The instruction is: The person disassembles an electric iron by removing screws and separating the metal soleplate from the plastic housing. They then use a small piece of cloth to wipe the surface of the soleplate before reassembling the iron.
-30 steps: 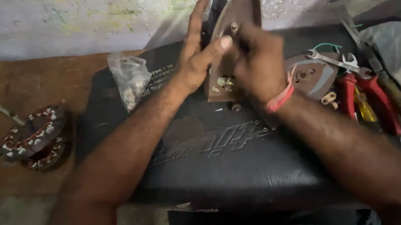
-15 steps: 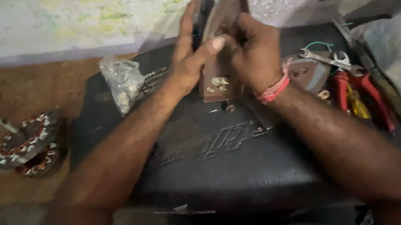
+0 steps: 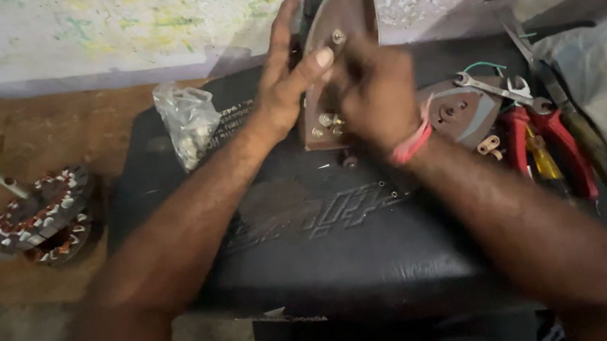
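The iron soleplate [image 3: 346, 44] is stood on its heel on the black padded seat [image 3: 309, 223], tip up, so its terminals face the worker. It is steadied by the left hand [image 3: 286, 81], palm flat on its edge and thumb across the face. The right hand [image 3: 378, 93], blurred, is closed at the lower terminals; what it pinches cannot be told. Red-handled pliers [image 3: 544, 143] and a spanner [image 3: 496, 87] are kept within reach.

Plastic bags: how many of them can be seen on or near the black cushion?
2. One small clear bag lies on the cushion left of the left hand; a larger one is at the right edge, partly cut off.
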